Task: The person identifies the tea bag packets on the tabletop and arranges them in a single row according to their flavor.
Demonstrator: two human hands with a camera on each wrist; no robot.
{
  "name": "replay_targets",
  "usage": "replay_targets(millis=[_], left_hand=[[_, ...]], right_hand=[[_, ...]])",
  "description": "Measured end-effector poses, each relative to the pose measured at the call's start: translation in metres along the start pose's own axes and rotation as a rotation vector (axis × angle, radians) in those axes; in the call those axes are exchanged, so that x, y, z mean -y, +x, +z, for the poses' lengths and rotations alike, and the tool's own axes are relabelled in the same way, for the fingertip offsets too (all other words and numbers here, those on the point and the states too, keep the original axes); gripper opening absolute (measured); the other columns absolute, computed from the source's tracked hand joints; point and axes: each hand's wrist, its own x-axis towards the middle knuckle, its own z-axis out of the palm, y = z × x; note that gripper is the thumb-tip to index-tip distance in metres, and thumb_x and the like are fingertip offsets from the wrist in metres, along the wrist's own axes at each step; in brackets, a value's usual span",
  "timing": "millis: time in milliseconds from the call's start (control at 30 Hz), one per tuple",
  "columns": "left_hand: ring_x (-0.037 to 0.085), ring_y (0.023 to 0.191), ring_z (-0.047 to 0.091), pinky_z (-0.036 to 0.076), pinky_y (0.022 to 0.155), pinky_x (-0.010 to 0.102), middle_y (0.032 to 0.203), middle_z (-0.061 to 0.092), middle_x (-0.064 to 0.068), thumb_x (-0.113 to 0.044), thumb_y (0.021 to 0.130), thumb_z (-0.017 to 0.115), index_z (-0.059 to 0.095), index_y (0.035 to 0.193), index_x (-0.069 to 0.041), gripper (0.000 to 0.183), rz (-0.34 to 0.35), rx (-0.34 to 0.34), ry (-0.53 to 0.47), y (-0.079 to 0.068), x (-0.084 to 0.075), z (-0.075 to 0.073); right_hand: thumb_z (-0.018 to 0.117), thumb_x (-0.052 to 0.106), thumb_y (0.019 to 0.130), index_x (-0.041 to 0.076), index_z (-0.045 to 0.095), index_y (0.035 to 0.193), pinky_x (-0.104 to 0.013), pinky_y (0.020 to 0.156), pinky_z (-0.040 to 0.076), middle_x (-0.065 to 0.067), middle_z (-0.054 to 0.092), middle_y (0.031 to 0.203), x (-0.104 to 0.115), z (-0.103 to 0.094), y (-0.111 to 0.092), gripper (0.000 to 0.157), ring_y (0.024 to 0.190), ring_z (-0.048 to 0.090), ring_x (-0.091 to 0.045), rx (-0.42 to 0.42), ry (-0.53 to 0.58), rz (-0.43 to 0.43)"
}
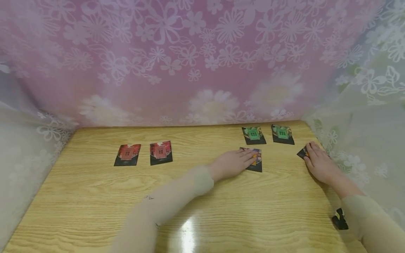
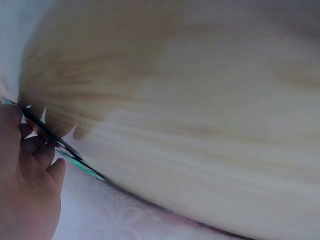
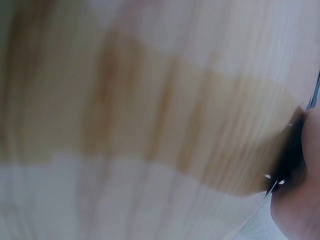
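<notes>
The left wrist view lies very close to the wooden surface point(image 2: 200, 125), whose pale grain fills most of the frame and is blurred. At the lower left the left hand point(image 2: 22, 195) shows, its fingers point(image 2: 42, 152) lying against the thin edge of a card point(image 2: 60, 145) on the surface. The card appears only as a dark sliver with a touch of green. Beyond the surface's edge, along the bottom, hangs pinkish flowered cloth point(image 2: 115, 215).

A light wooden table with a wavy grain pattern point(image 1: 95, 196) fills the lower view, a bright glare on its glossy surface. Behind hangs a pink floral curtain point(image 1: 190, 59); sheer white flowered curtains point(image 1: 364, 102) flank both sides.
</notes>
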Motion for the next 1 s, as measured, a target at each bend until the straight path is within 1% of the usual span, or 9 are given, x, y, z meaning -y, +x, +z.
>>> replay_targets(millis=[100,267,400,500,733,900,1000], left_hand=[[0.017,0.168,0.011,0.016,0.138,0.032,0.181,0.009,0.001,-0.022,0.12,0.02,0.011,0.173,-0.017,0.054,0.008,-0.01,0.01,-0.015,0.005,0.005],[0.019,0.168,0.011,0.016,0.138,0.033,0.181,0.008,0.002,-0.023,0.12,0.02,0.011,0.173,-0.016,0.054,0.009,-0.025,-0.013,-0.04,0.016,0.014],[0.02,0.168,0.01,0.017,0.138,0.034,0.181,0.007,0.003,-0.023,0.12,0.022,0.011,0.172,-0.016,0.055,-0.012,-0.027,-0.054,-0.059,0.026,0.022],[0.019,0.168,0.01,0.016,0.138,0.034,0.181,0.007,0.003,-0.025,0.119,0.025,0.012,0.172,-0.015,0.055,-0.043,-0.021,-0.098,-0.072,0.034,0.028],[0.019,0.168,0.011,0.016,0.138,0.034,0.181,0.008,0.003,-0.023,0.119,0.027,0.013,0.172,-0.015,0.055,-0.108,-0.008,-0.143,-0.097,0.051,0.04],[0.018,0.168,0.01,0.016,0.138,0.035,0.181,0.008,0.003,-0.03,0.119,0.029,0.012,0.172,-0.016,0.057,-0.149,0.014,-0.159,-0.111,0.061,0.043],[0.019,0.168,0.01,0.018,0.138,0.035,0.181,0.008,0.003,-0.024,0.119,0.03,0.012,0.173,-0.017,0.057,-0.169,0.016,-0.17,-0.119,0.065,0.045]], right_hand=[[0.027,0.023,0.118,-0.02,0.007,0.161,-0.073,0.129,0.009,-0.048,0.007,0.165,0.0,0.0,-0.001,0.064,0.157,0.005,-0.061,0.004,0.003,0.0],[0.026,0.025,0.119,-0.02,0.007,0.162,-0.072,0.13,0.007,-0.048,0.007,0.165,-0.003,0.003,0.0,0.065,0.158,0.005,-0.061,-0.005,0.008,-0.006],[0.024,0.027,0.119,-0.019,0.007,0.162,-0.071,0.131,0.005,-0.047,0.006,0.166,-0.006,0.004,0.0,0.066,0.158,0.003,-0.06,-0.007,0.01,-0.007],[0.025,0.027,0.119,-0.019,0.006,0.162,-0.072,0.13,0.006,-0.047,0.005,0.166,-0.006,0.004,0.001,0.066,0.159,0.002,-0.059,0.0,0.008,-0.005],[0.025,0.026,0.119,-0.019,0.006,0.163,-0.073,0.129,0.01,-0.046,0.006,0.166,-0.007,0.004,0.001,0.066,0.158,0.004,-0.059,0.002,-0.004,0.002],[0.024,0.028,0.119,-0.018,0.006,0.163,-0.071,0.131,0.007,-0.046,0.006,0.166,-0.01,0.007,0.001,0.066,0.159,0.002,-0.058,-0.009,0.001,-0.011],[0.023,0.028,0.119,-0.018,0.005,0.163,-0.07,0.132,0.004,-0.046,0.005,0.166,-0.011,0.008,0.001,0.066,0.159,0.001,-0.058,-0.013,0.007,-0.022]])
